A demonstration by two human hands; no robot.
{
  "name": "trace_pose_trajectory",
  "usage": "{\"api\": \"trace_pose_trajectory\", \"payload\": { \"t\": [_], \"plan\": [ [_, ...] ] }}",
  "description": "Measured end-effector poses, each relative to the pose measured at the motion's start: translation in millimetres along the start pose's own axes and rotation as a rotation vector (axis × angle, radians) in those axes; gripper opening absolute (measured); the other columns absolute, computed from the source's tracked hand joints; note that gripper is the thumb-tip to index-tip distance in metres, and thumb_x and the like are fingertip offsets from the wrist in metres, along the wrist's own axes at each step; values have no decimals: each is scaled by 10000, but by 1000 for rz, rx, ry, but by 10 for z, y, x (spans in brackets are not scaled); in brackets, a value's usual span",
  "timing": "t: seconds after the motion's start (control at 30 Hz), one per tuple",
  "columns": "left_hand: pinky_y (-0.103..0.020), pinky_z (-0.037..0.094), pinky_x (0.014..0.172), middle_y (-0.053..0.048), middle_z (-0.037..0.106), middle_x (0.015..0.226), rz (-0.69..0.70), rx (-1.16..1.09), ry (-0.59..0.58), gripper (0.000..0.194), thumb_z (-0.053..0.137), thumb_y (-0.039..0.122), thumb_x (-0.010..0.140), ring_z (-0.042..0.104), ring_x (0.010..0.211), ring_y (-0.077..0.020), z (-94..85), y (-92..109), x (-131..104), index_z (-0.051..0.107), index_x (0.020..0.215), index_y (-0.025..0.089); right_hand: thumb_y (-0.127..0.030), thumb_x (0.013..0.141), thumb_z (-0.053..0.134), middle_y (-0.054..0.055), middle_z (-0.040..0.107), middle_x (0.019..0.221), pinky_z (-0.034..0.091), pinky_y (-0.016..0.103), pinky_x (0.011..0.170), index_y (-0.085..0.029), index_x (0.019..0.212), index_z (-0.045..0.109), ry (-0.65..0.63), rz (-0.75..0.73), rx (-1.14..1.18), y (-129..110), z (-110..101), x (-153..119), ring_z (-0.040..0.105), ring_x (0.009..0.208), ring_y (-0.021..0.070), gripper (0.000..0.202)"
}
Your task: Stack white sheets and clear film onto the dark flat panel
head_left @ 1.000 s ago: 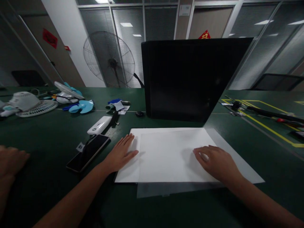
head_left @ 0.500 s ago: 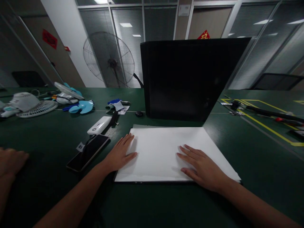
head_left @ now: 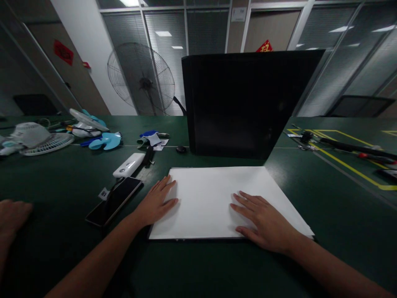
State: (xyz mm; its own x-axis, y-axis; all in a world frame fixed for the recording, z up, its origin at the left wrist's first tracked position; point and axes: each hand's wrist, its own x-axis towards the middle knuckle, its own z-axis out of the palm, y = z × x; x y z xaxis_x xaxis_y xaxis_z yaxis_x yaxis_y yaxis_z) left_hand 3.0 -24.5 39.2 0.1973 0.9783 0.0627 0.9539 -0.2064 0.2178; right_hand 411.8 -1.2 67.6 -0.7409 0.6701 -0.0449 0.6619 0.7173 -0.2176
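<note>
White paper (head_left: 204, 203) lies on a thin dark-edged board on the green table. My left hand (head_left: 157, 200) rests with spread fingers on the paper's left edge. On the right part of the sheet lies my right hand (head_left: 263, 221), palm down, its fingers apart. Neither hand grips anything. Behind the paper stands a large black panel or box (head_left: 245, 103). A dark phone (head_left: 114, 201) with a small white tag is left of my left hand, and a white device (head_left: 128, 165) lies just beyond it.
Another person's hand (head_left: 14, 215) is at the far left. Fan parts (head_left: 46, 142) and a light blue fan blade (head_left: 107, 141) lie at the back left. A black mouse-like object (head_left: 181, 149) is near the panel. Black rods (head_left: 356, 148) lie at the right.
The grey edge that showed behind the top of the paper is now hardly visible. The other person's hand has shifted slightly left. My hands have barely moved.
</note>
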Motion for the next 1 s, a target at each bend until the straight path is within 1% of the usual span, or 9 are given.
{"api": "trace_pose_trajectory", "payload": {
  "t": [0.07, 0.2, 0.27, 0.4, 0.53, 0.63, 0.73, 0.83, 1.0],
  "plan": [
    [-550, 243, 1239, -188, 216, 1692, -2, 1, 11, 675, 437, 532, 1022, 230, 1554, -349, 5, 7, 6, 399, 1558, 123, -711, 945, 489, 89, 285, 1645, 268, 640, 1206, -288, 1562, 439, -6, -31, 13, -8, -7, -12, 269, 1518, 364, 749],
    [-555, 261, 1233, -190, 258, 1679, 7, 14, 42, 680, 442, 529, 1021, 261, 1544, -349, 27, 0, 15, 390, 1559, 117, -799, 853, 561, 102, 165, 1675, 268, 652, 1202, -300, 1616, 314, -59, -143, 25, -41, 1, -19, 215, 1533, 379, 944],
    [-555, 264, 1233, -197, 258, 1677, 12, 23, 51, 699, 447, 526, 1019, 265, 1542, -352, 38, -9, 16, 366, 1569, 103, -790, 862, 560, 117, 152, 1674, 292, 656, 1189, -289, 1625, 291, -45, -170, 6, -50, 27, -14, 223, 1530, 378, 951],
    [-548, 243, 1241, -212, 233, 1681, 17, 31, 34, 710, 441, 514, 1020, 243, 1548, -356, 40, -18, 13, 357, 1576, 80, -653, 921, 599, 122, 301, 1639, 395, 614, 1140, -271, 1569, 421, 126, -266, -96, -62, 84, -20, 347, 1488, 345, 773],
    [-556, 246, 1238, -201, 248, 1679, 13, 9, 38, 710, 449, 524, 1011, 256, 1543, -361, 22, -13, 7, 371, 1573, 97, -412, 949, 658, 86, 551, 1486, 454, 504, 1112, -225, 1355, 634, 402, -465, -187, -145, 92, -38, 505, 1378, 266, 448],
    [-568, 246, 1234, -203, 242, 1679, 6, -23, 32, 724, 459, 531, 1001, 253, 1544, -364, -3, 1, 6, 385, 1568, 87, -242, 969, 621, 77, 669, 1329, 497, 438, 1049, -168, 1196, 705, 550, -642, -246, -254, 65, -43, 597, 1248, 234, 252],
    [-566, 247, 1236, -201, 255, 1673, -8, -96, 28, 715, 446, 537, 1003, 265, 1541, -359, -29, 0, 13, 422, 1550, 78, -156, 987, 530, 89, 719, 1201, 534, 411, 947, -132, 1157, 719, 591, -746, -290, -354, 18, -55, 658, 1079, 220, 256],
    [-550, 238, 1245, -144, 317, 1657, -23, -242, 54, 624, 359, 508, 1036, 306, 1531, -323, -42, -68, 30, 494, 1517, 134, -143, 993, 475, 96, 738, 1109, 546, 384, 851, -115, 1148, 730, 606, -783, -307, -413, -45, -87, 668, 943, 202, 300],
    [-448, 223, 1261, -85, 401, 1614, -42, -429, 92, 580, 373, 298, 951, 373, 1497, -256, -79, -276, 64, 554, 1473, 118, -141, 989, 424, 91, 725, 1194, 564, 368, 807, -121, 1149, 750, 632, -804, -371, -403, -137, -144, 676, 957, 211, 364]
  ]
}}
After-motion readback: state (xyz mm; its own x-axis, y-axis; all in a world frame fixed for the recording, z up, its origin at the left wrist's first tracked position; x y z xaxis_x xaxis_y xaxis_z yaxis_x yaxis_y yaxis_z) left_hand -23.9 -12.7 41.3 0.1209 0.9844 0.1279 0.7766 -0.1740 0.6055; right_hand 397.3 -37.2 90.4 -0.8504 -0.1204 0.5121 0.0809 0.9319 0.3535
